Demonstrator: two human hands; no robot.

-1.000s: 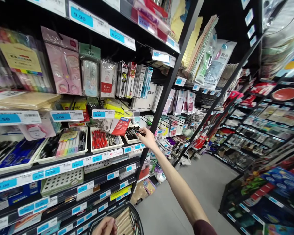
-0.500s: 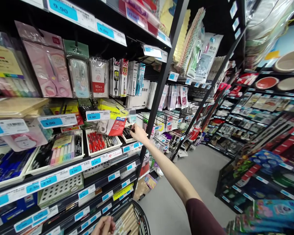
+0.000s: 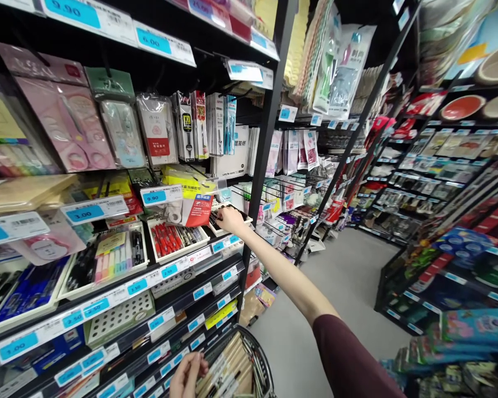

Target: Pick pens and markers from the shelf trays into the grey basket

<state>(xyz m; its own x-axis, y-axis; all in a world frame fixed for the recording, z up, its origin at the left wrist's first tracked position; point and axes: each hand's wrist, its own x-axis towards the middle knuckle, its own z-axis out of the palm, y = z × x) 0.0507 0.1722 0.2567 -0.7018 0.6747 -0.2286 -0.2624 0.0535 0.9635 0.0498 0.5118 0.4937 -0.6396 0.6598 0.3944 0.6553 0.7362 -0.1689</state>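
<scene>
My right hand (image 3: pixel 231 220) reaches forward to a small white tray (image 3: pixel 218 232) at the right end of the pen shelf. Its fingers are bent together among dark slim items inside; what they grip is hidden. Left of it stands a white tray (image 3: pixel 178 255) with red pens (image 3: pixel 166 239) and clear-barrelled ones. A red-and-white packet (image 3: pixel 195 210) hangs just over that tray. Low in view, my left hand (image 3: pixel 187 376) is loosely closed, and nothing shows in its fingers. It is beside a dark shopping basket (image 3: pixel 262 354) that holds several wooden-coloured sticks (image 3: pixel 228 359) and wrapped items.
More trays hold highlighters (image 3: pixel 114 260) and blue pens (image 3: pixel 35 290). Packaged scissors (image 3: pixel 72 124) and pen packs (image 3: pixel 185 127) hang above. A black upright post (image 3: pixel 262 149) stands right of my reaching hand. The grey aisle floor (image 3: pixel 336 276) runs between shelves.
The view has shifted slightly, so the lower shelves and basket sit farther right. My right hand stays at the same small tray, its fingers a little farther in. My left hand stays beside the basket.
</scene>
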